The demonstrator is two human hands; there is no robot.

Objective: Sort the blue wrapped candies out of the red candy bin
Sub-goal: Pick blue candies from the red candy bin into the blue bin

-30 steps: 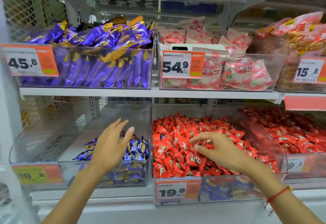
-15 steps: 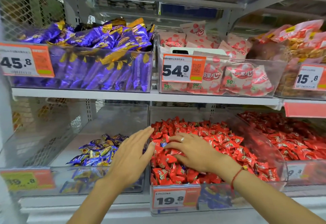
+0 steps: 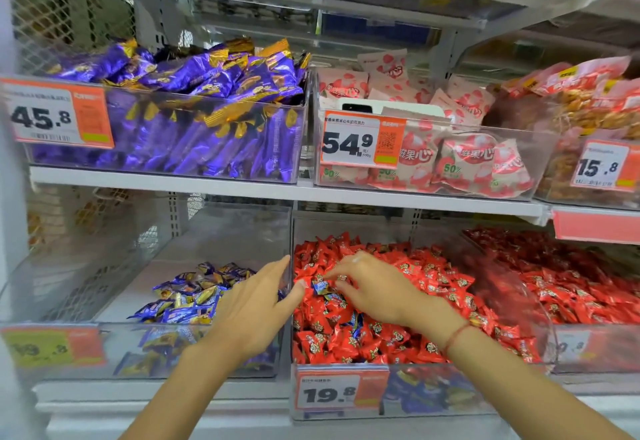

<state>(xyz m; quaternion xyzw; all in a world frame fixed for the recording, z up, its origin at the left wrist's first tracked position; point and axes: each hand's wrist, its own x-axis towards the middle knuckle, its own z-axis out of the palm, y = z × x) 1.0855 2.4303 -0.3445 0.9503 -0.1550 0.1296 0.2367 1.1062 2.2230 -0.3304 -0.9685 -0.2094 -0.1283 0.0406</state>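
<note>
Blue bin: the clear plastic bin holding blue-and-gold wrapped candies (image 3: 194, 297) stands just left of the clear plastic bin of red wrapped candies (image 3: 398, 304), the two side by side on the lower shelf.
Left hand: the left hand (image 3: 252, 311) hovers at the dividing wall on the left edge of the red bin, fingers (image 3: 273, 266) straight and spread, holding nothing; the thumb tip reaches over towards the stray sweet.
Stray sweet: one small blue wrapped candy (image 3: 320, 286) lies on top of the red heap in the red bin's left part, near that wall.
Look of it: crinkled shiny wrapper, blue with pale lettering, pillow-shaped and clearly lighter in tone than the red ones round it; a second blue one (image 3: 355, 320) peeps out lower in the heap.
Right hand: the right hand (image 3: 374, 287) is over the red heap just right of the stray sweet, fingertips (image 3: 341, 283) bent down at it; whether they already pinch it, I cannot tell.
How to do it well: nip the wrapper by its edge with thumb and forefinger so no red sweet comes along, lift it straight up, then carry it over the wall into the blue bin.
</note>
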